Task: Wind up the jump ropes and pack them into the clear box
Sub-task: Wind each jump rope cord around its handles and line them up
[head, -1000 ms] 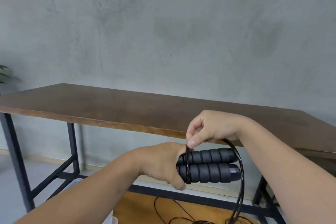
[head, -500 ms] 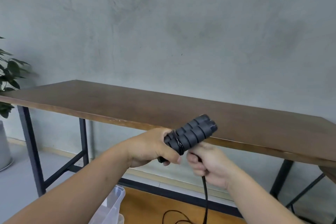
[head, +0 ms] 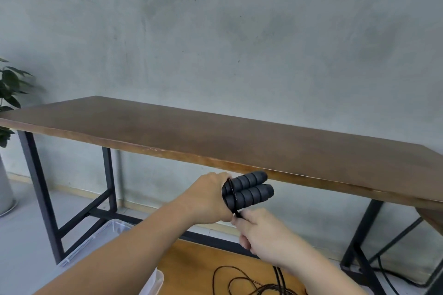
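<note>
- A grey concrete wall (head: 239,31) fills the upper half of the view behind everything else.
- A long wooden table (head: 215,136) on a black metal frame (head: 38,187) stands against that wall, its top running from the left edge to the right edge.
- A light wooden board (head: 196,268) lies on the floor under the table, in front of the frame's lower bar.
- A green potted plant (head: 9,93) shows at the far left, beside the table's end.
- The clear box (head: 100,239) sits on the floor at lower left, partly hidden behind the left forearm; only its rim and one corner show.
- The left hand (head: 206,199) is held up in front of the table's near edge, its fingers wrapped round the near ends of the two black foam handles (head: 249,189), which lie side by side and point up and to the right.
- The right hand (head: 261,232) is just below and to the right of the left one, nearly touching it, its fingers curled and pinching the black cord (head: 236,199) close under the handles.
- A few turns of that cord ring the handles next to the left hand's knuckles.
- The loose remainder of the rope (head: 251,282) hangs down past the right wrist and lies in slack loops on the wooden board, to the right of the clear box.
</note>
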